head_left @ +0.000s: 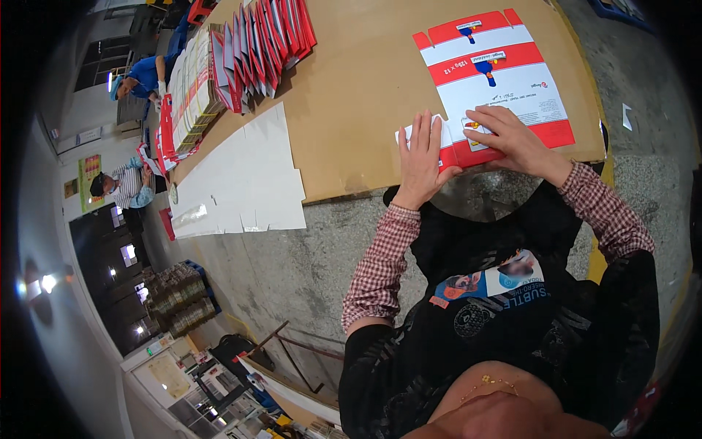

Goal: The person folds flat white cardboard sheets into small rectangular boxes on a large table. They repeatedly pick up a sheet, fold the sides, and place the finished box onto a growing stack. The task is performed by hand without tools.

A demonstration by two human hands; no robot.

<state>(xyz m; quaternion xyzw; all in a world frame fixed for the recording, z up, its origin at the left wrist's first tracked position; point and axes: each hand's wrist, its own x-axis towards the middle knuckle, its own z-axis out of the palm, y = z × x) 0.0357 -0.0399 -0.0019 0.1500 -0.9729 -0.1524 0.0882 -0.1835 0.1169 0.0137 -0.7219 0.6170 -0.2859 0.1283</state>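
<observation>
A flat red-and-white printed carton blank [530,84] lies on the brown board-covered table [351,95], close to its near edge. My left hand [422,157] rests on the blank's near left flap, its fingers stretched out side by side. On the near part of the blank, my right hand [518,140] lies with its fingers reaching left across a printed panel and slightly bent. Both hands press from above, and neither is seen gripping anything. The card under the palms is hidden.
Red-and-white folded cartons [267,47] stand in a row at the far left, beside banded stacks [196,88] of flat card. A white sheet [241,175] lies on the table's left part. Two people, one in blue [148,73] and one in stripes [130,189], stand beyond.
</observation>
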